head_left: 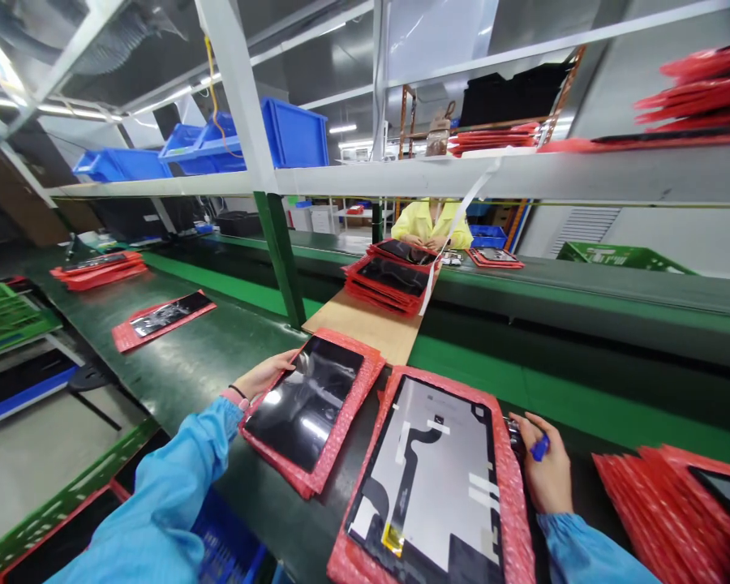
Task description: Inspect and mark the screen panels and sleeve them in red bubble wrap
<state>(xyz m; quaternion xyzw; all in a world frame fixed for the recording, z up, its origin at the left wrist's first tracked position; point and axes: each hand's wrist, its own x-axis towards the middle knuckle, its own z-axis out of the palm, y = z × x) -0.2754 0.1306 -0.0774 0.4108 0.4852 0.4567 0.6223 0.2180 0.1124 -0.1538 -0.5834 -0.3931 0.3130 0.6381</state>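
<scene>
My left hand [266,375] is closed on the left edge of a glossy black tablet screen [307,401], which lies on red bubble-wrap bags on the bench. Beside it, a larger screen panel [429,478] rests back side up on a red bubble-wrap stack [514,519]. Its silver back carries a black flex cable, white tape strips and a yellow patch. To the right of this panel, my right hand [547,466] is closed with a small blue object [540,448], perhaps a pen end, showing between its fingers. A dark, shiny item [513,434] by the fingertips is partly hidden.
Wrapped screens [392,280] are stacked on a wooden board [365,320] across the green conveyor. More red bags [663,503] lie at right; a wrapped panel [167,316] sits at left. A co-worker in yellow [433,223] sits opposite. A green post [280,259] and shelf [523,174] stand ahead.
</scene>
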